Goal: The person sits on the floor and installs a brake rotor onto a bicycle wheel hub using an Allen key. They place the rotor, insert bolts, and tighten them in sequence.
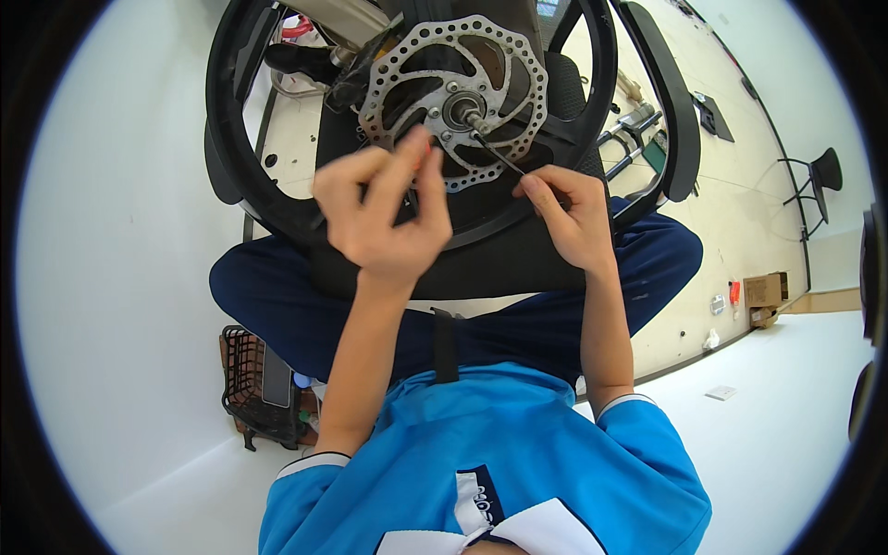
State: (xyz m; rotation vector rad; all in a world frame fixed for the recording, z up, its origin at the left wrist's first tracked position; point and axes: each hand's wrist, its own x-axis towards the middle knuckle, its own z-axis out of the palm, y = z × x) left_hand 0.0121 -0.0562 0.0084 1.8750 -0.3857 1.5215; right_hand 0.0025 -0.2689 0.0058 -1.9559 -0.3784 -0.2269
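A silver brake disc (407, 63) with drilled holes is mounted on the hub of a black wheel (277, 185). The wheel lies flat in front of me on an office chair, over my lap. In my right hand (575, 220) I pinch a thin dark hex key (500, 157), whose far end reaches the bolts beside the hub axle (474, 120). My left hand (388, 211) hovers over the disc's near left edge, blurred by motion. Its thumb and fingertips close on a small red-orange thing, too blurred to name.
Chair armrests (683, 120) flank the wheel. A bicycle fork (634, 139) lies on the floor at the right, with a cardboard box (764, 290) nearer. A black basket (245, 379) stands by the wall at the left. A black chair (821, 176) is far right.
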